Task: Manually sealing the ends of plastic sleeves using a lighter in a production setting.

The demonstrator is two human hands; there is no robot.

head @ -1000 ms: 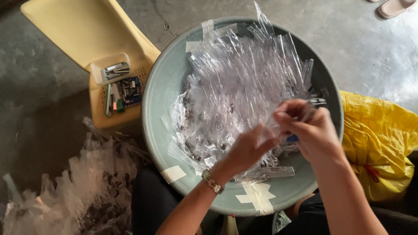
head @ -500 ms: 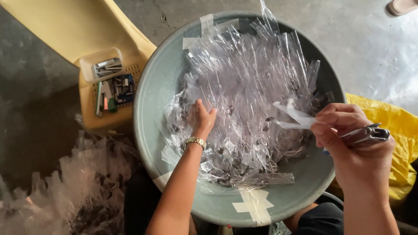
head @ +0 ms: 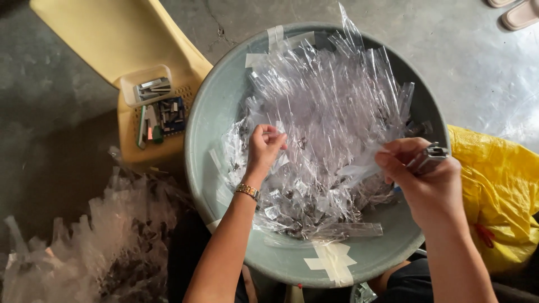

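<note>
on grey concrete floor [head: 67, 112], taped basin [head: 213, 112]

Small dark pieces [head: 292, 196] under clear wrappers near the left fingers [head: 272, 137] too small to identify, sandals [head: 519, 14] cut off at top edge

Thin, glossy, crinkled clear plastic bags [head: 337, 118] are filling the smooth, matt grey-green plastic basin [head: 213, 129] patched with papery tape, while the right hand [head: 429, 188] is gripping a shiny metal stapler [head: 429, 157] beside a slick yellow plastic sack [head: 497, 191].
</note>
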